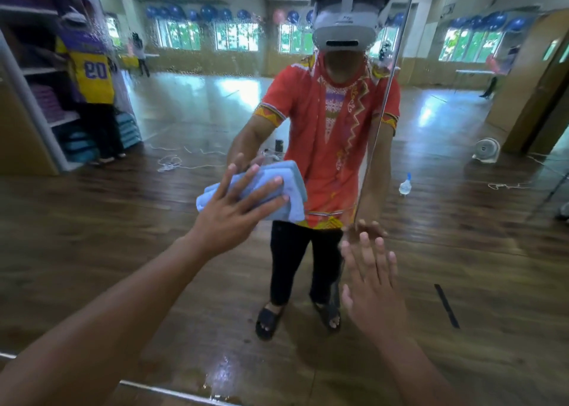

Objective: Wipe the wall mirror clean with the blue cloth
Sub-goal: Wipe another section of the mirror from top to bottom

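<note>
Pressing flat to the glass, the folded light-blue microfibre cloth (pixel 292 205) sits about midway up the large wall mirror (pixel 154 221), just left of the thin vertical seam (pixel 378 128) between two panes. The left hand (pixel 234 202) pins it there with fingers straight and fanned wide. It isn't gripping the cloth at all, and my read is that the open palm spreads the pressure so the whole pad meets the glass. The fold keeps it thick and gives the palm something to push on.

Over on the other side, the right hand (pixel 372 282) is open too, fingers straight and close together, holding nothing. Its fingertips seem to meet their own reflection low on the glass beside the seam, so it looks like a brace to steady the body while the other arm works.

Up top, fine water droplets (pixel 215 61) speckle the mirror across the reflected windows, so that band looks unwiped and there is plenty left to do.

Further out, a clear spray bottle with a blue top (pixel 405 184) shows in the reflection, standing on the wooden floor behind the person, likely the source of that wetness.
</note>
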`<state>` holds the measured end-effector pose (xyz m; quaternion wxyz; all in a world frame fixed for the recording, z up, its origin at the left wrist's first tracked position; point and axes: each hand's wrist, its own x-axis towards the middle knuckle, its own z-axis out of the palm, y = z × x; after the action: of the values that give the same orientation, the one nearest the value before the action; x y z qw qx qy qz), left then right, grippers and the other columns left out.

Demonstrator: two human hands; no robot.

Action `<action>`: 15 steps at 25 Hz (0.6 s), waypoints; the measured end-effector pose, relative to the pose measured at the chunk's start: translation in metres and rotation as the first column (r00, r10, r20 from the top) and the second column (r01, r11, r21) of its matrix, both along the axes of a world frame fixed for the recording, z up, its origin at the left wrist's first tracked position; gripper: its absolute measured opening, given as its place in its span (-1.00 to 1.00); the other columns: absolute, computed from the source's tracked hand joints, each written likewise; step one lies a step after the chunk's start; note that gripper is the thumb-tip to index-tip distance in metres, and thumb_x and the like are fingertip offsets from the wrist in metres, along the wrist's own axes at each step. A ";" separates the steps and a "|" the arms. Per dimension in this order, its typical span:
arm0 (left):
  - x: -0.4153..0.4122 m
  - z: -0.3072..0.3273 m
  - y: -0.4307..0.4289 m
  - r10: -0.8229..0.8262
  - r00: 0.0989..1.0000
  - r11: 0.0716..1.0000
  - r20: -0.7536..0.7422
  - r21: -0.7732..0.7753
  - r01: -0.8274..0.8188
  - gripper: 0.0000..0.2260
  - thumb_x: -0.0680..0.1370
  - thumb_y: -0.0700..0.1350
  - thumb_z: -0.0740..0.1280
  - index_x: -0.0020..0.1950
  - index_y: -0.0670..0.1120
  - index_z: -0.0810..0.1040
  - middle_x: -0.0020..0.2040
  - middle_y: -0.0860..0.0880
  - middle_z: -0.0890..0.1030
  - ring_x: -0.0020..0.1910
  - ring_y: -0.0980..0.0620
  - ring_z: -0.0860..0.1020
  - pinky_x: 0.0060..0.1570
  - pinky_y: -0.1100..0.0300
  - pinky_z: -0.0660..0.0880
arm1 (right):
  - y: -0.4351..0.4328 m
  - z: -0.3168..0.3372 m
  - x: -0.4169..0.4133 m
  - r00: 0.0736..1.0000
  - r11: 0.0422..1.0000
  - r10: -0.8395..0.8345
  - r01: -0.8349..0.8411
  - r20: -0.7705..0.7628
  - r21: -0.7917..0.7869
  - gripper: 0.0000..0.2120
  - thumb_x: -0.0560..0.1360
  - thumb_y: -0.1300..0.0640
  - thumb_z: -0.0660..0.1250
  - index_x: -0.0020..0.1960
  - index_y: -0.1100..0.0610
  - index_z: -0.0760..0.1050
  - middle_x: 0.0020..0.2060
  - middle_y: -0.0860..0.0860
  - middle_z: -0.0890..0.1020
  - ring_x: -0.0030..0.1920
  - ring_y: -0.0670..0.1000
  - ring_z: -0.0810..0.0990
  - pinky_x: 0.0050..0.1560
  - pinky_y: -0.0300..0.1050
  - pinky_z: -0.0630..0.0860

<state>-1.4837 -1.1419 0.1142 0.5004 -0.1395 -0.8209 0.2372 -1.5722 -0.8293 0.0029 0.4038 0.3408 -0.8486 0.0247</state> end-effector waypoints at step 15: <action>0.015 -0.129 -0.036 -0.125 0.945 0.984 0.303 -0.087 0.158 -0.54 0.69 -0.26 0.01 0.52 0.04 0.42 0.54 0.02 0.36 0.54 -0.12 0.27 0.53 -0.13 0.15 | -0.063 -0.002 0.001 1.000 0.997 -0.014 0.014 -0.001 0.081 0.28 0.22 -0.18 0.63 0.68 0.10 -0.07 0.64 0.22 0.01 0.61 0.33 0.04 0.55 0.31 0.11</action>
<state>-1.4684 -1.1774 -0.0146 0.3790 -0.2593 -0.8602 0.2219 -1.5710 -0.8920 0.0011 0.3901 0.3509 -0.8512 -0.0124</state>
